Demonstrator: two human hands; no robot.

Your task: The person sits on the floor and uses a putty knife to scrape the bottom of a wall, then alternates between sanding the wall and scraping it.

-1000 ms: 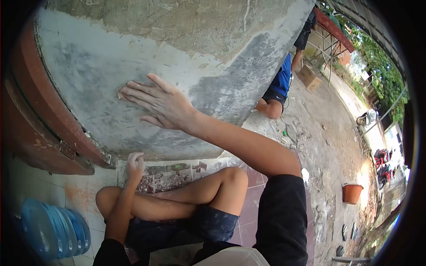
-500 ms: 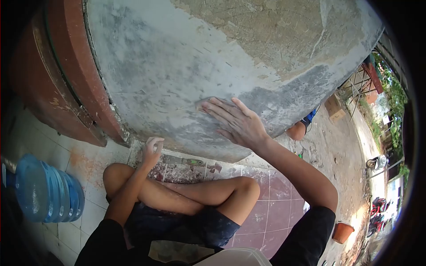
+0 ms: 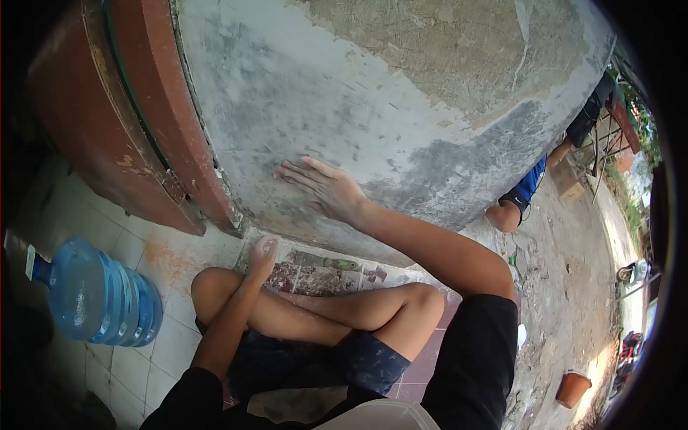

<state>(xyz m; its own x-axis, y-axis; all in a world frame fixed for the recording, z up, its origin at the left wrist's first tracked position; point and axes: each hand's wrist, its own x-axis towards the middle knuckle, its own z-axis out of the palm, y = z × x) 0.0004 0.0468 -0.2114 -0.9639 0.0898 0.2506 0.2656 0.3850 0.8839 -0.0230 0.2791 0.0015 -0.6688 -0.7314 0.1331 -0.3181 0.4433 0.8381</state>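
Note:
My right hand (image 3: 326,192) lies flat against the grey and white patchy wall (image 3: 380,136), its fingers stretched out and slightly apart. Whether anything thin is under the palm is hidden. Low beside the wall's bottom edge, my left hand (image 3: 263,258) is raised over my crossed legs (image 3: 315,312). Its fingers are loosely bent, with pale dust on them and nothing visible between them. A large bare brownish patch (image 3: 459,54) shows higher on the wall.
A blue water jug (image 3: 104,294) lies on white tiles at the left, below a red-brown frame (image 3: 154,93). Beyond the wall's right edge are another person's knee (image 3: 504,215) and blue clothing, a cardboard box (image 3: 566,183) and an orange bucket (image 3: 573,389).
My right hand has slid left along the wall. The view has shifted, so the jug and frame appear farther right, and more of the other person shows at the right.

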